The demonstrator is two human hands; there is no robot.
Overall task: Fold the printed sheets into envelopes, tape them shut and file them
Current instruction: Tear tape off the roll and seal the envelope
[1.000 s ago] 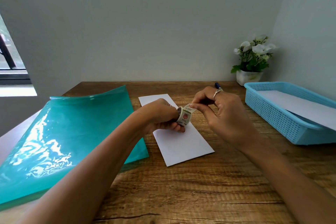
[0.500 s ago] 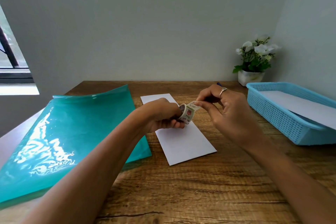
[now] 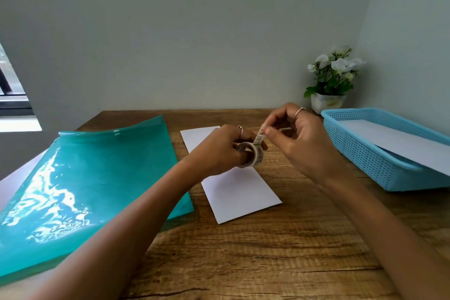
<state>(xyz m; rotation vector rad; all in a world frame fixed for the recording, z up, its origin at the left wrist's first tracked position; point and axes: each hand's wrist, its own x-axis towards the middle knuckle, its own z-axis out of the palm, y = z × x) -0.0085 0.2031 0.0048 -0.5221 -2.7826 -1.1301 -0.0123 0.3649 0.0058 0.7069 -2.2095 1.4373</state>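
Desk [image 3: 243, 258]: wood-grain top, set in a corner of plain pale walls; window at 9 o'clock.
Folded sheet [image 3: 239, 196]: white, rectangular, flat at desk centre, under both hands.
Tape roll [image 3: 252, 156]: small printed ring, gripped by curled left hand [image 3: 222, 151]; right hand [image 3: 298, 135] pinches its free end, lifted toward 12 o'clock.
Folder [image 3: 97, 182]: glossy teal plastic, 9 o'clock.
Basket [image 3: 370, 153]: blue perforated plastic, 3 o'clock, holding white paper [image 3: 399, 142].
Potted white flowers [image 3: 332, 80]: 1 o'clock.
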